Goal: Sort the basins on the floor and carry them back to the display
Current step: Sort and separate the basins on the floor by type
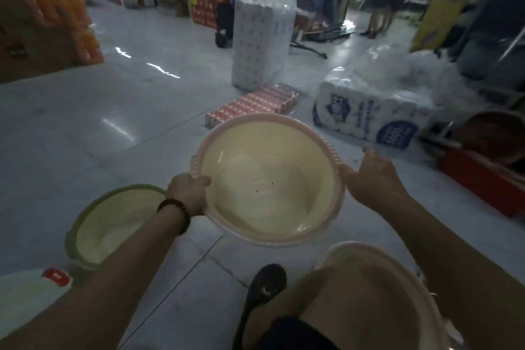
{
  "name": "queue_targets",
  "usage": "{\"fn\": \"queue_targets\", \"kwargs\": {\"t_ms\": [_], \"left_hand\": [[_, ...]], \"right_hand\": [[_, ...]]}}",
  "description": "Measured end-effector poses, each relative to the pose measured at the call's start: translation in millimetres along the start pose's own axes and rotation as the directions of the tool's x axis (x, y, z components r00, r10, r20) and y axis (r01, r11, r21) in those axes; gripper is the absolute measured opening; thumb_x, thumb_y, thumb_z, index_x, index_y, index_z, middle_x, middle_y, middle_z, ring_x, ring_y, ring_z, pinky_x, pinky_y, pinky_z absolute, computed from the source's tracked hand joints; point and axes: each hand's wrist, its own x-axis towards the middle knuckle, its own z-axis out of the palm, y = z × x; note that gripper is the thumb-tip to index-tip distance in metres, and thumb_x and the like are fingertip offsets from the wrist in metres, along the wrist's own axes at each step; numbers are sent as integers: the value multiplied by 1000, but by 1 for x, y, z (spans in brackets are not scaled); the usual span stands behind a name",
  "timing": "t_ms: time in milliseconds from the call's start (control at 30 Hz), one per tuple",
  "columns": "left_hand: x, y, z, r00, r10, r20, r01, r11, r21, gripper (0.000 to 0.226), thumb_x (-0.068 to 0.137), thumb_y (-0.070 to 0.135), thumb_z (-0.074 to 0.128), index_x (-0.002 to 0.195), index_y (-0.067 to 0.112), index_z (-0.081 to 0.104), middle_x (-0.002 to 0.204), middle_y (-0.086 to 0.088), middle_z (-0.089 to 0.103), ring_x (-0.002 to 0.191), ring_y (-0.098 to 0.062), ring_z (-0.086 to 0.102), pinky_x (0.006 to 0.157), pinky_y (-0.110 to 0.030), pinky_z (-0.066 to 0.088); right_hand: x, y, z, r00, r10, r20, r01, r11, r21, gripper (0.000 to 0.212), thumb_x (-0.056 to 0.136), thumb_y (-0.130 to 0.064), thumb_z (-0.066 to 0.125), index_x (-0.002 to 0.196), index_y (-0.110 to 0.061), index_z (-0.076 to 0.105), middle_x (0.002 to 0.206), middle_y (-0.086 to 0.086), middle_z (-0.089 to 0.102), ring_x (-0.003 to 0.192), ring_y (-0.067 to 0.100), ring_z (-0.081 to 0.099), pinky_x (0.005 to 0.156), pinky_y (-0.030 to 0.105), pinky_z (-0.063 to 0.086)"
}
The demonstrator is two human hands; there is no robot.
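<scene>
Three basins I count for sure. The pink-rimmed cream plastic basin (270, 179) is held above the grey tiled floor (85, 136) at centre, a green-rimmed plastic basin (110, 224) sits near left, and a beige plastic basin (377, 293) near right. I have the left hand (189, 190) with fingers curled round the left rim, while the right hand (369, 179) pinches the right rim. Two wrapped tissue-roll packs stand far right. My worry is that these thin edge holds slip if the held basin tilts.
</scene>
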Motion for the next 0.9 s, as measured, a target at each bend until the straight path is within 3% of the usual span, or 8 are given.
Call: {"fn": "queue_targets", "kwargs": {"t_ms": [67, 167, 300, 400, 533, 667, 833, 900], "left_hand": [[-8, 44, 32, 993, 80, 91, -79, 997, -20, 16, 83, 29, 70, 85, 14, 66, 98, -16, 72, 92, -37, 70, 85, -57, 59], [-29, 108, 88, 954, 166, 250, -163, 986, -32, 41, 79, 43, 72, 107, 12, 70, 110, -17, 72, 99, -38, 70, 85, -57, 59], [-60, 156, 162, 867, 195, 459, -201, 979, -35, 14, 98, 32, 64, 102, 18, 64, 102, -11, 72, 88, -34, 72, 74, -52, 63], [-72, 151, 213, 833, 224, 506, -312, 945, 96, 16, 98, 33, 59, 104, 19, 60, 103, -9, 68, 90, -33, 69, 75, -53, 62], [-77, 90, 273, 828, 174, 534, -382, 871, 308, 28, 92, 30, 49, 116, 16, 51, 115, -12, 61, 98, -37, 65, 71, -55, 63], [-74, 3, 309, 834, 21, 551, -339, 808, 482, 25, 95, 25, 47, 118, 15, 54, 112, -11, 60, 98, -37, 63, 78, -53, 62], [-71, -78, 332, 842, -58, 536, -327, 736, 593, 19, 97, 22, 47, 106, 8, 58, 105, -16, 63, 91, -33, 60, 87, -47, 58], [-74, -99, 337, 848, -42, 529, -368, 670, 644, 18, 100, 20, 46, 107, 8, 57, 111, -18, 64, 91, -32, 56, 86, -40, 52]], "right_hand": [[11, 33, -36, 995, 29, -99, -18, 994, 110, 70, 99, -46, 59, 156, -11, 37, 146, 19, 56, 131, 38, 54, 102, 44, 46], [17, 77, -80, 960, 56, -273, 4, 977, 215, 42, 99, -31, 62, 136, -11, 56, 111, 6, 70, 105, 31, 63, 86, 35, 45], [16, 152, -113, 854, 270, -445, -98, 923, 372, 23, 94, -27, 65, 103, -6, 68, 84, 3, 60, 87, 31, 60, 74, 33, 38], [-4, 212, -106, 809, 412, -419, -203, 865, 459, 17, 91, -21, 63, 75, -15, 63, 66, 0, 52, 72, 25, 52, 61, 33, 39], [-37, 280, -60, 764, 560, -319, -391, 796, 462, 11, 89, -13, 65, 93, -6, 73, 81, 7, 63, 85, 30, 64, 74, 33, 43], [-63, 335, -7, 747, 656, -112, -525, 685, 506, 16, 91, -12, 60, 95, -11, 76, 74, 3, 68, 71, 25, 62, 66, 36, 48], [-81, 372, 42, 692, 718, -73, -627, 649, 431, 23, 89, -6, 60, 105, -3, 76, 104, 19, 75, 103, 41, 68, 90, 43, 55], [-91, 377, 59, 670, 741, -44, -680, 635, 367, 26, 93, -6, 57, 114, -6, 73, 112, 19, 73, 108, 42, 66, 89, 38, 50]]}}
